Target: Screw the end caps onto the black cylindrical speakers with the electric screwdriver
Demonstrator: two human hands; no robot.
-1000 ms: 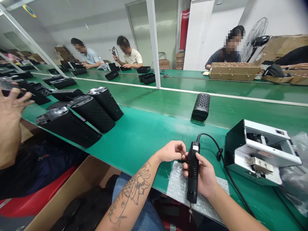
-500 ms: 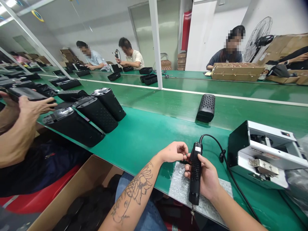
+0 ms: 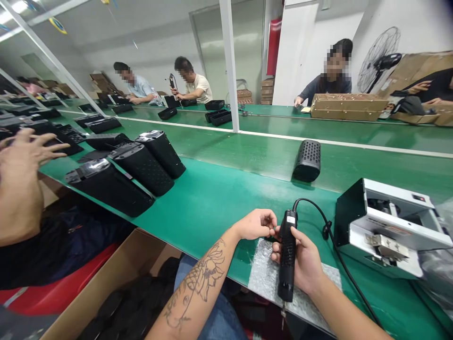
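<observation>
My right hand (image 3: 307, 257) is wrapped round a black electric screwdriver (image 3: 287, 262), its bit pointing down toward me past the table edge. A black cable (image 3: 329, 226) loops from the tool's upper end down to the right. My left hand (image 3: 257, 224) is closed just left of the screwdriver's upper part, fingertips curled in close to it. What those fingertips hold, if anything, is hidden. Beneath the tool and my right hand lies a sheet of bubble wrap (image 3: 262, 267) on the green tabletop (image 3: 208, 208).
Right of my hands stands a white-and-black machine (image 3: 385, 231). Ahead, a black perforated housing (image 3: 308, 159) sits on the green belt (image 3: 262, 158). Several black housings (image 3: 113, 189) lean together at left, near a co-worker's hand (image 3: 31, 151). Below is an open cardboard box (image 3: 106, 278).
The perforated housing has shifted slightly right. At left, the co-worker's hand has moved left off the black device. A person across the belt extends an arm. My hands stay nearly still.
</observation>
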